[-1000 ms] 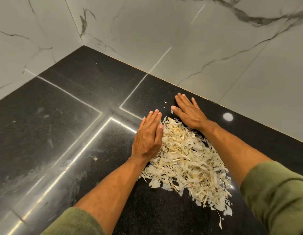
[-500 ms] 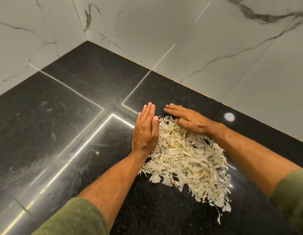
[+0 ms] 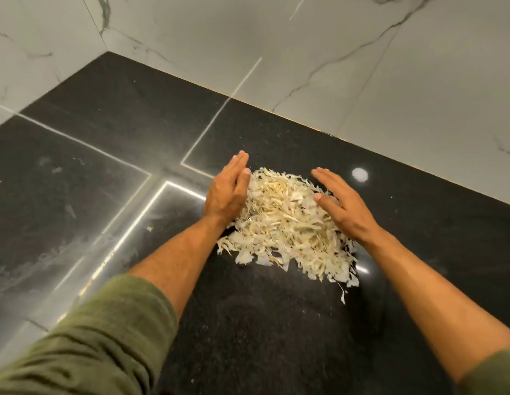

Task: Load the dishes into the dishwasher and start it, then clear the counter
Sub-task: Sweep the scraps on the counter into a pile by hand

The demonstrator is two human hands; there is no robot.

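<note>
Black counter (image 3: 105,172) under pale peelings (image 3: 288,223)

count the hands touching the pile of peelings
2. The left hand presses flat against the left side of the pile of peelings; the right hand rests on its right side, fingers straight.

I count one heap of pale peelings (image 3: 288,223), with my two hands: left hand (image 3: 226,192) at nine o'clock, right hand (image 3: 340,205) at three.
</note>
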